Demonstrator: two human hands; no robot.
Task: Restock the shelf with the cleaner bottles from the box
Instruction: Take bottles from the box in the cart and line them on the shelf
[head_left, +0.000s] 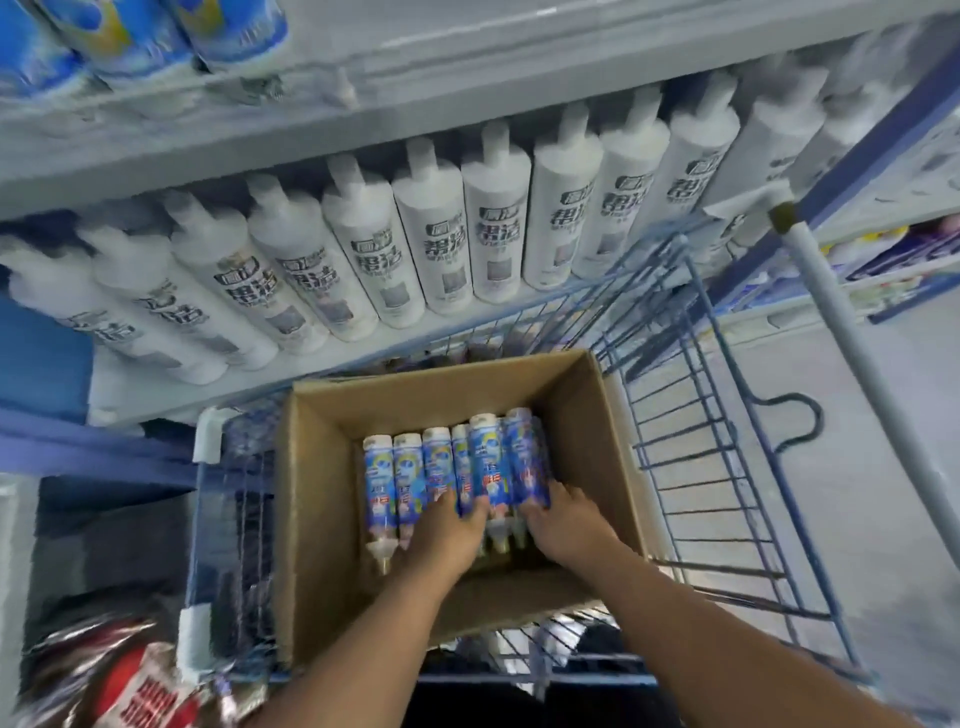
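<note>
An open cardboard box (322, 519) sits in a blue wire cart (717, 467). Several blue cleaner bottles (410, 478) lie side by side in the box, caps pointing toward the shelf. My left hand (447, 530) reaches into the box, its fingers curled round a raised blue bottle (488, 462). My right hand (566, 519) grips the neighbouring blue bottle (527, 452) at the right end of the row. The shelf (467, 332) ahead holds a long row of white bottles (436, 234).
An upper shelf board (363, 104) carries blue-labelled bottles (130, 36) at top left. A white pole (841, 332) stands at the right of the cart. A red and white package (150, 691) lies at bottom left. Grey floor shows to the right.
</note>
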